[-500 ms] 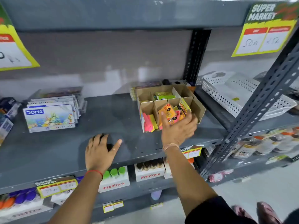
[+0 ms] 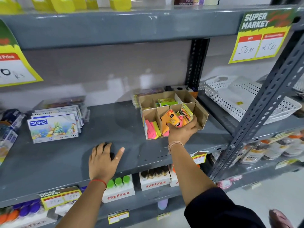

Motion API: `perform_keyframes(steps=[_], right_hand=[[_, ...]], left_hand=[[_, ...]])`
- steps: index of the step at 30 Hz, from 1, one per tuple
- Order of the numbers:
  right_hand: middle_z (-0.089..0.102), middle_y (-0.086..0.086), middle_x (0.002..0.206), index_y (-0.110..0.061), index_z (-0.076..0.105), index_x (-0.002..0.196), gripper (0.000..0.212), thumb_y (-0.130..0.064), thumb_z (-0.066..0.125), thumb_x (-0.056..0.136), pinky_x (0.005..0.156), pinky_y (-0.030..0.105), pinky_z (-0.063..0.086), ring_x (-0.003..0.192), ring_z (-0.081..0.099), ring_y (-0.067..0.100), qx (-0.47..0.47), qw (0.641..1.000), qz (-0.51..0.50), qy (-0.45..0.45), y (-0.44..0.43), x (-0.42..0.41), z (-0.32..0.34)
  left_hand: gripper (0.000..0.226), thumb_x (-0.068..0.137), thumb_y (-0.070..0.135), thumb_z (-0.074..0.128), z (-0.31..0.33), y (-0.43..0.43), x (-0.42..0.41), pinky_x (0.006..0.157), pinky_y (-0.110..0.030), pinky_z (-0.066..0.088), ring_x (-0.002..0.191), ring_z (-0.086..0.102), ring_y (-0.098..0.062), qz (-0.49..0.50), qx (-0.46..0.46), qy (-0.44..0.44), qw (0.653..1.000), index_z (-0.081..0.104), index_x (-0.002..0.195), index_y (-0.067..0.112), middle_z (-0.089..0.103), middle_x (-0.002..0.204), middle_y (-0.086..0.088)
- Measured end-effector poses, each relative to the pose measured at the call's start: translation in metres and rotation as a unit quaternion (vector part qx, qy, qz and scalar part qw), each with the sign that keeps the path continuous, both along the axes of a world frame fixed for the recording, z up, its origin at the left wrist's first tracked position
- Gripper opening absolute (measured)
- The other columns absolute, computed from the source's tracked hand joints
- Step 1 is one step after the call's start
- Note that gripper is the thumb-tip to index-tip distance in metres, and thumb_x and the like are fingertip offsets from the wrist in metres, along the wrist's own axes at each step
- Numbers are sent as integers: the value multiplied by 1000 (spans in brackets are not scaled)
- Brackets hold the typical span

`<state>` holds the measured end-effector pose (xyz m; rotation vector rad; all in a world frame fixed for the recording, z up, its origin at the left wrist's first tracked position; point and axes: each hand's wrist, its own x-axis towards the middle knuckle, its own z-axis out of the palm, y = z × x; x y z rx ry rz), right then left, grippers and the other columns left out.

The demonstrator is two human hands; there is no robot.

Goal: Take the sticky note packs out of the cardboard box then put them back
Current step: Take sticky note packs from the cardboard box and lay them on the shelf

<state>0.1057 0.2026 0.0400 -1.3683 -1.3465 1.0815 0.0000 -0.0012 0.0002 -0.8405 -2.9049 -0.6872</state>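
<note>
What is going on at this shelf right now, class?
A person stands at a grey shop shelf. Their right hand is at the front of a divided cardboard box, fingers closed round an orange sticky note pack in it. More packs, pink, yellow and green, sit in other compartments. Whether the orange pack is going in or coming out cannot be told. The left hand rests flat on the shelf, holding nothing.

Cardboard box (image 2: 201, 112) on shelf (image 2: 115, 129), basket (image 2: 246, 102) seemingly right.

Shop: price tags (image 2: 261, 37), stocked metal shelves (image 2: 115, 27).
</note>
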Motion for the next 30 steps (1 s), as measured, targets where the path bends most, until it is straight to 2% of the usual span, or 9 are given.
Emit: perform_keyframes(steps=[4,12,17,19,24,30], right_hand=[[33,18,137,-10,26,139,90,-2,79,67,96,43,46,120,47,37,8,1000,15,6,9,4,0],[32,16,146,-10,16,145,100,-9,80,69,105,46,38,132,38,35,-25,999,41,-25,23,6,5],[29,20,138,-4,32,129,84,-11,84,63,91,46,48,109,54,43,-51,997,32,-50,28,7,8],[29,20,137,-3,34,125,81,-10,84,62,89,46,49,106,56,44,-47,997,33,-56,29,6,9],[30,20,141,-4,31,136,87,-13,82,67,96,45,46,119,48,41,20,997,28,-74,20,4,-1],[26,15,149,-5,20,145,89,-17,75,76,106,42,38,131,40,35,54,994,43,-80,19,10,-6]], left_hand=[[72,75,62,33,2,0,1,107,-48,35,129,39,-31,0,0,-5,1000,51,124,12,50,134,-11],[66,82,62,37,0,0,0,109,-47,34,130,37,-30,-1,-6,-9,1000,49,125,13,49,136,-10],[59,84,55,45,1,0,1,109,-47,33,130,37,-30,1,0,-8,1000,49,125,13,49,135,-10],[58,84,53,46,1,0,1,109,-47,33,130,37,-29,2,1,-7,1000,49,125,13,48,136,-10],[58,84,53,45,2,1,2,110,-47,32,131,36,-29,4,-3,-9,1000,48,126,13,47,137,-9],[61,85,56,42,2,1,3,110,-47,32,132,35,-29,5,0,-10,1000,47,127,13,46,138,-9]])
